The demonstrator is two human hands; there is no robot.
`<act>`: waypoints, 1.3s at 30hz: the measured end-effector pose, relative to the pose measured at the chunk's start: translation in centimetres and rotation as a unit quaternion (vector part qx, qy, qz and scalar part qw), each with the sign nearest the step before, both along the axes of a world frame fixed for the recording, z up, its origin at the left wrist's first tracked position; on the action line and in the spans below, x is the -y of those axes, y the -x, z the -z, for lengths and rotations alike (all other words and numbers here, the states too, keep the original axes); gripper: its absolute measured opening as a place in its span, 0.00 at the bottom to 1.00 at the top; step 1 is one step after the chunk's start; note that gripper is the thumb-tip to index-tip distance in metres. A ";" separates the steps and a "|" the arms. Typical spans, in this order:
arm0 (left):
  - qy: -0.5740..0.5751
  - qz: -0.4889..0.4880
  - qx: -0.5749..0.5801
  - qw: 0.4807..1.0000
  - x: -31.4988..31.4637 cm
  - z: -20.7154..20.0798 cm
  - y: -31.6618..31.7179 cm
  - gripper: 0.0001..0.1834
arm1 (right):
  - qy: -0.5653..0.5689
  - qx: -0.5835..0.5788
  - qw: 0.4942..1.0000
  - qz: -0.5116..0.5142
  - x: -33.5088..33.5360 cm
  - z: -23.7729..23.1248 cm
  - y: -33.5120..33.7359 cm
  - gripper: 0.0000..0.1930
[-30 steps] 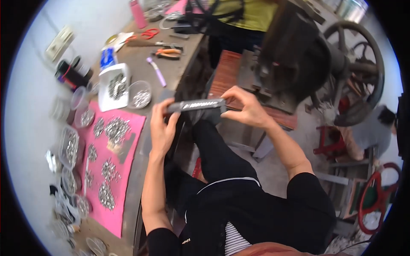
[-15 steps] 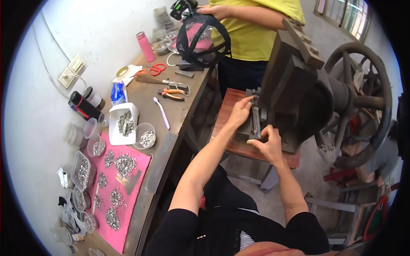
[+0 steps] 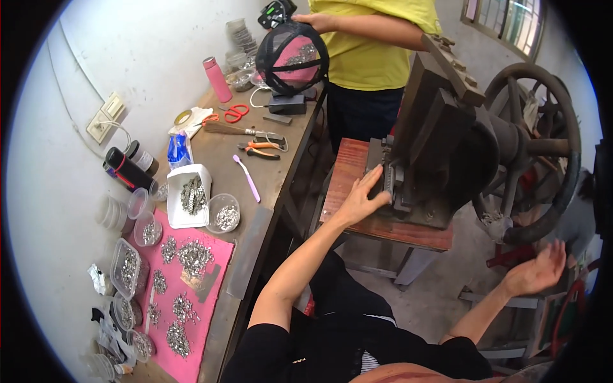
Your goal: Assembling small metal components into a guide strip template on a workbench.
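Observation:
My left hand (image 3: 363, 203) lies against the narrow metal fixture (image 3: 397, 191) at the base of the dark hand press (image 3: 440, 134). Its fingers are stretched out and the thumb stands apart. Whether the fingertips touch a small part there is hard to make out. Off to the right, my right hand (image 3: 537, 271) is raised with bent, loosely parted fingers and nothing in it. It hangs below the big spoked wheel (image 3: 571, 198) of the press, apart from it.
The press stands on a reddish wooden stool (image 3: 348, 175). On the left bench, a pink mat (image 3: 217, 246) bears piles of small metal pieces beside plastic tubs (image 3: 128, 271). A white tray (image 3: 188, 220), pliers (image 3: 262, 152) and red scissors (image 3: 237, 113) lie farther back. A person in yellow (image 3: 364, 48) holds black mesh headgear (image 3: 292, 60).
My right hand has left the press fixture and swung right, its fingers opening out. My left hand has slid nearer along the fixture. The person's headgear has turned and moved slightly left.

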State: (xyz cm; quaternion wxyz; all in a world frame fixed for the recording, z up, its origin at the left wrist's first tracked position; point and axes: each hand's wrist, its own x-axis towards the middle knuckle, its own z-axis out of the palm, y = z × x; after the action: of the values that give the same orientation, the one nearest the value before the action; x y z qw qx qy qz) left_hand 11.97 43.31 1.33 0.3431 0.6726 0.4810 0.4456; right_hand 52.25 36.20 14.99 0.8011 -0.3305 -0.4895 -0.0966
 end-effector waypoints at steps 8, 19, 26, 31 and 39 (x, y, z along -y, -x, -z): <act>-0.127 -0.057 -0.044 0.989 -0.9 2.2 -0.6 0.59 | 0.259 0.048 0.965 0.021 -4.9 2.8 -0.8 0.09; -0.099 -0.031 -0.158 0.982 -2.7 0.0 -2.0 0.63 | 0.398 0.191 0.896 -0.039 -8.6 -15.4 -4.2 0.20; -0.087 -0.041 -0.158 0.983 -2.8 -0.2 -2.4 0.61 | 0.438 0.255 0.860 -0.064 -11.1 -18.9 -5.6 0.23; -0.173 -0.101 -0.049 0.979 -0.7 0.3 -3.1 0.35 | 0.460 0.255 0.848 -0.063 -11.6 -19.4 -5.8 0.24; -0.252 -0.139 -0.018 0.957 -0.4 1.3 -4.3 0.15 | 0.445 0.259 0.856 -0.051 -11.6 -18.9 -5.3 0.25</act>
State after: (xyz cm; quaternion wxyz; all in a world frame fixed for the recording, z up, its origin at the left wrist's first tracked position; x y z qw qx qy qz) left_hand 16.27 43.75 0.02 0.0879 0.6717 0.4480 0.5835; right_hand 57.57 47.75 33.92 0.4166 -0.5897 -0.6859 0.0907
